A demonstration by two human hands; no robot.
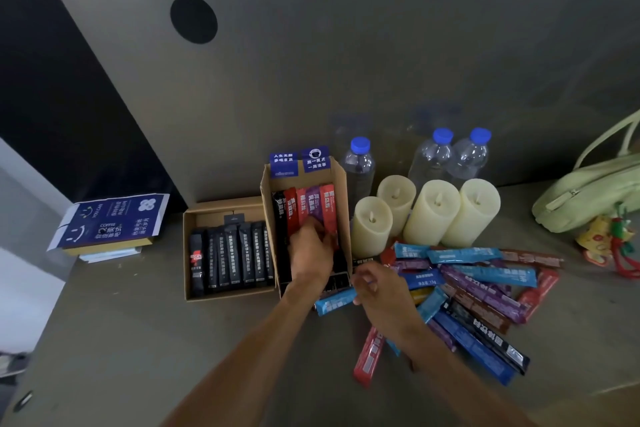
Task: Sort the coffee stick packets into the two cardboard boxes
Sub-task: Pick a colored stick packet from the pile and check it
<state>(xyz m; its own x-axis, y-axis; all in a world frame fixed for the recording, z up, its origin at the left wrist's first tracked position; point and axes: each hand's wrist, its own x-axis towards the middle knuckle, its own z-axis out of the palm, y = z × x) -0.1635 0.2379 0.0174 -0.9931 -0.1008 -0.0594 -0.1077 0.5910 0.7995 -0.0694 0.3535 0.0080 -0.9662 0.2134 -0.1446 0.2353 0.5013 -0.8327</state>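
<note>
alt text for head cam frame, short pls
Left hand reaches into the taller cardboard box of red, purple and black coffee sticks; right hand holds a light-blue packet beside a pile of packets. A lower box on the left holds black sticks; candles and water bottles stand behind.

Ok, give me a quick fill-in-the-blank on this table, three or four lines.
1. The low box holds packets that are nearly all ____.
2. There are ____ candles standing upright.
3. The water bottles have caps coloured ____.
4. The tall box has the ____ hand inside it.
Missing words: black, four, blue, left.
</note>
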